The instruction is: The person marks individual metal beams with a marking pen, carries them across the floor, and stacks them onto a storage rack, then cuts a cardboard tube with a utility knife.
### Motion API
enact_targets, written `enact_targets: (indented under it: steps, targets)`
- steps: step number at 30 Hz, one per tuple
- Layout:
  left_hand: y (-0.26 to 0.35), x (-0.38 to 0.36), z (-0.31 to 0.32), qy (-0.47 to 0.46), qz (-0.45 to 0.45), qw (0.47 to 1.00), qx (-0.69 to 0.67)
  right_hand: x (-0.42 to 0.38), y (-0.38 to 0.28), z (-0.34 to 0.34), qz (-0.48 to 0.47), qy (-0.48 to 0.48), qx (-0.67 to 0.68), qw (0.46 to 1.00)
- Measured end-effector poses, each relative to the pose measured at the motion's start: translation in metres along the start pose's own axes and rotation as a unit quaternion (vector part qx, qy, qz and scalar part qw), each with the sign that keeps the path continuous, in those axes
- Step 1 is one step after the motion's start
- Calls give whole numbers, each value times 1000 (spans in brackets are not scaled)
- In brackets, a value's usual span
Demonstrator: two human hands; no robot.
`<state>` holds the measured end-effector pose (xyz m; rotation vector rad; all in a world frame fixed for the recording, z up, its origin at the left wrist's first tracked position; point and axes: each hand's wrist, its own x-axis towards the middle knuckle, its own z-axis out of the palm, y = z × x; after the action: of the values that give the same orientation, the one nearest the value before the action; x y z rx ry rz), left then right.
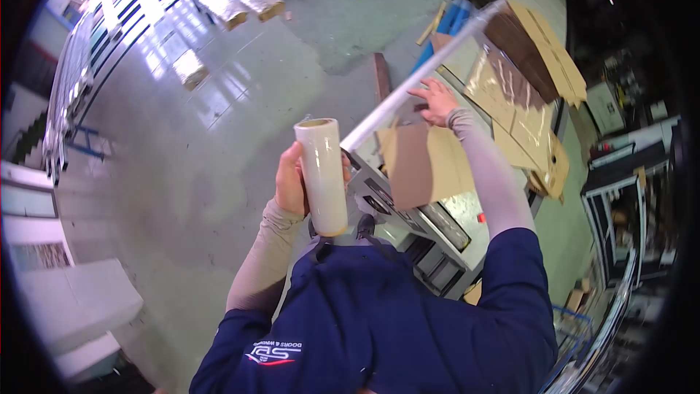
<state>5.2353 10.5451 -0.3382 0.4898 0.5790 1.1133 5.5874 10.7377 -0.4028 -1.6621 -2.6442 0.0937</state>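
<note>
The left hand (290,184) grips a film roll (321,175) upright, fingers wrapped around its middle, above the floor just off the counter's (467,211) near corner. The right hand (436,100) rests on a long white profile (408,95) lying along the counter's edge, fingers spread over it. Cardboard sheets (419,164) cover the counter top.
</note>
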Motion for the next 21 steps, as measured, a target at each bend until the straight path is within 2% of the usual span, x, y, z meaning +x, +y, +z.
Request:
enact_targets:
  steps: [4, 7, 10, 11, 14, 19, 21]
  targets:
    - [23, -28, -20, -45, -9, 999, 2, 48, 6, -25, -47, -204, -94, 973]
    - [32, -38, -29, -82, 14, 995, 46, 73, 2, -33, -16, -278, -71, 958]
    - [34, -41, -29, -94, 22, 993, 60, 92, 17, -25, -13, -300, 22, 953]
    - [31, -40, -32, -103, 29, 992, 66, 93, 24, -20, -30, -259, 33, 965]
    - [24, -38, -34, -121, 31, 990, 68, 103, 40, -8, 12, -268, 132, 954]
    - [7, -25, -9, -99, 37, 992, 71, 96, 59, -1, 65, -157, 329, 929]
    - [2, -17, 2, -106, 42, 991, 71, 79, 61, -8, 67, -41, 402, 912]
